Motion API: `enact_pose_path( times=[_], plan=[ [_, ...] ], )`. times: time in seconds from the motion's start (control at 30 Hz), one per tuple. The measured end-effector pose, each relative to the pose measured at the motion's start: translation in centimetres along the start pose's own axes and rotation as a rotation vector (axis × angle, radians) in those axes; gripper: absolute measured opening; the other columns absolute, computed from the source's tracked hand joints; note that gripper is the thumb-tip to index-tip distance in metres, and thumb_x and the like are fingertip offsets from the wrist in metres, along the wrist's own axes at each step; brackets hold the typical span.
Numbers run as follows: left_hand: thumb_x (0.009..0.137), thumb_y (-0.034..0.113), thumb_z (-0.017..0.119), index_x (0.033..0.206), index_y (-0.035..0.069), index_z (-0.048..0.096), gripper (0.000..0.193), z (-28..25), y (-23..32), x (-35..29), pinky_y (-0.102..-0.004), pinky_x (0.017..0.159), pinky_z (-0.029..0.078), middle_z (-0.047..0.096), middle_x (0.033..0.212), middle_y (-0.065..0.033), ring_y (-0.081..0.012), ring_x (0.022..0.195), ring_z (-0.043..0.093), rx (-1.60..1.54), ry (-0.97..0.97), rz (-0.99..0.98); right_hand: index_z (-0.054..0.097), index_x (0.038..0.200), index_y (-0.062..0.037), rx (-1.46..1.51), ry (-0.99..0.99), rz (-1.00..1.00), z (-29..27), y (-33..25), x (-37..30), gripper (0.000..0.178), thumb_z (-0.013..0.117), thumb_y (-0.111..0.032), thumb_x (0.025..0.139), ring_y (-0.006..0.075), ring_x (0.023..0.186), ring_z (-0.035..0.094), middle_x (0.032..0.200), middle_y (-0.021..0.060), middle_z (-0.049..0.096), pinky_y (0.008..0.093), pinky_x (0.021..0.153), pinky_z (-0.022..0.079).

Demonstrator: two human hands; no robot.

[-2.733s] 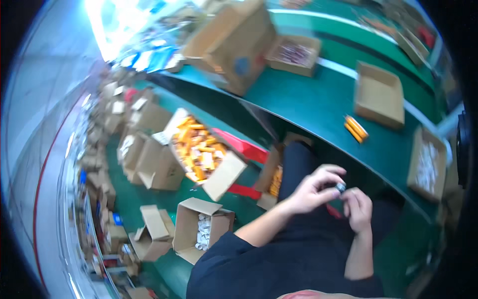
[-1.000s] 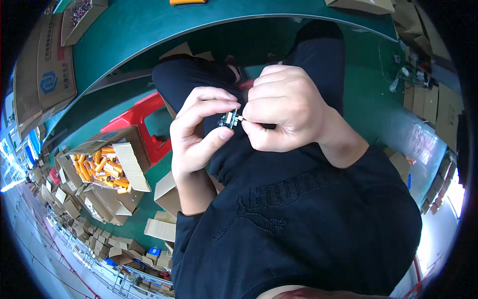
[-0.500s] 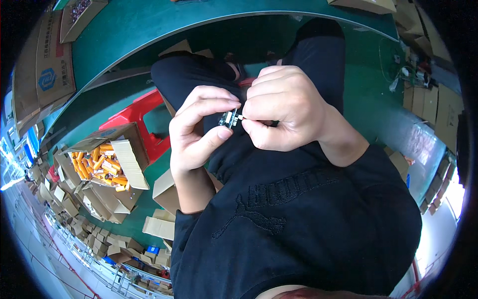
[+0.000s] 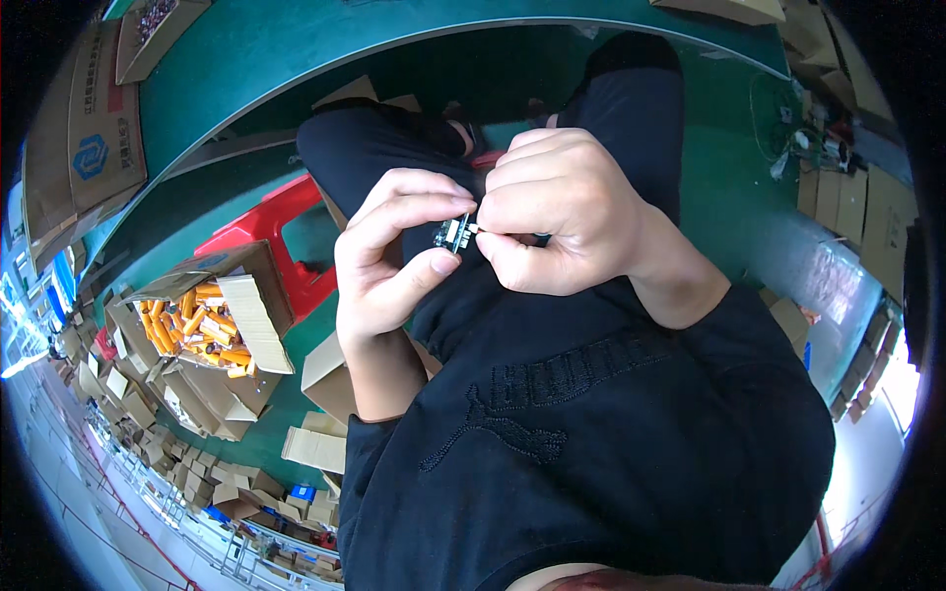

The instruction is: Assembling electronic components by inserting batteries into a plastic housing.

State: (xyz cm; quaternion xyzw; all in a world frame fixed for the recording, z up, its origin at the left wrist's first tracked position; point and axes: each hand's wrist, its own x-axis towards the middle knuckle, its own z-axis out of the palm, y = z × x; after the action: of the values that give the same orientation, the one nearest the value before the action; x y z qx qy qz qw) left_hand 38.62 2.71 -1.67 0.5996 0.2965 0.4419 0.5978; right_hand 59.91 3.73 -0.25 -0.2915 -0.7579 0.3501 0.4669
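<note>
A small dark part [image 4: 454, 234] with pale metal bits on it sits between the two hands, over the person's lap and close to the chest. It is too small to tell more about its make. The left hand [image 4: 389, 258] pinches it — thumb below, fingers [image 4: 424, 189] curled over the top — so the part is gripped from both sides. The right hand [image 4: 560, 212] is closed into a loose fist just beside it, its fingertips pressed against the right end of the part; a thin dark piece [image 4: 522, 236] shows at the edge of that fist, and I cannot tell whether it belongs to the part or is a separate thing. The two hands touch each other at the part.

Under the hands are the person's legs in dark trousers [image 4: 394, 138] and a black top [image 4: 591, 433] with a stitched pattern on the front. Behind the left hand stands a red plastic stool [image 4: 271, 231] on a green floor [image 4: 749, 187].

To the left, well apart from the hands, an open cardboard box [image 4: 251, 315] holds a heap of orange pieces [image 4: 192, 320]. More cardboard boxes [image 4: 197, 394] — some flattened, some open — lie below it. Along the top curves the edge of a green table [image 4: 325, 49], with a large carton [image 4: 94, 128] at its left end.
</note>
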Motion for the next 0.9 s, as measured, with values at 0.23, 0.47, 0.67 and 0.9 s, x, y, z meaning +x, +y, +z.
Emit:
enact_pose_path(
  times=[0.23, 0.47, 0.67, 0.9],
  plan=[
    [0.08, 0.009, 0.079, 0.111, -0.002, 0.075, 0.034, -0.3, 0.2, -0.2, -0.0348, 0.086, 0.05, 0.068, 0.108, -0.0161, -0.0251, 0.095, 0.063, 0.004, 0.0, -0.04, 0.054, 0.062, -0.0068, 0.02, -0.041, 0.015, -0.1, 0.2, -0.1, 0.015, 0.064, 0.004, 0.066, 0.022, 0.048, 0.037, 0.057, 0.0033, 0.047, 0.0317, 0.052, 0.034],
    [0.078, 0.007, 0.082, 0.11, -0.002, 0.076, 0.033, -0.8, 0.0, -0.3, -0.031, 0.077, 0.049, 0.068, 0.103, -0.0141, -0.0215, 0.086, 0.061, -0.012, -0.012, -0.043, 0.055, 0.063, -0.0063, 0.006, -0.114, 0.033, -0.1, 0.3, -0.3, 0.015, 0.063, 0.003, 0.071, 0.0228, 0.048, 0.038, 0.059, 0.0042, 0.05, 0.0322, 0.052, 0.036],
    [0.077, 0.003, 0.084, 0.108, -0.002, 0.077, 0.032, -1.6, 0.3, -0.4, -0.0284, 0.073, 0.047, 0.067, 0.1, -0.0126, -0.0195, 0.083, 0.061, -0.048, -0.076, -0.121, 0.052, 0.063, -0.0064, -0.042, -0.152, 0.03, 0.0, 0.3, -0.6, 0.017, 0.064, 0.001, 0.073, 0.0233, 0.048, 0.039, 0.059, 0.0049, 0.051, 0.0323, 0.052, 0.037],
    [0.077, 0.0, 0.085, 0.107, -0.002, 0.078, 0.031, -1.9, 1.0, -0.2, -0.0267, 0.073, 0.046, 0.067, 0.097, -0.0109, -0.0182, 0.082, 0.06, -0.014, -0.136, -0.21, 0.05, 0.062, -0.0071, -0.103, -0.223, 0.032, -0.4, 0.2, -0.6, 0.02, 0.065, 0.0, 0.074, 0.0241, 0.048, 0.04, 0.059, 0.0051, 0.05, 0.0324, 0.052, 0.037]
  ],
)
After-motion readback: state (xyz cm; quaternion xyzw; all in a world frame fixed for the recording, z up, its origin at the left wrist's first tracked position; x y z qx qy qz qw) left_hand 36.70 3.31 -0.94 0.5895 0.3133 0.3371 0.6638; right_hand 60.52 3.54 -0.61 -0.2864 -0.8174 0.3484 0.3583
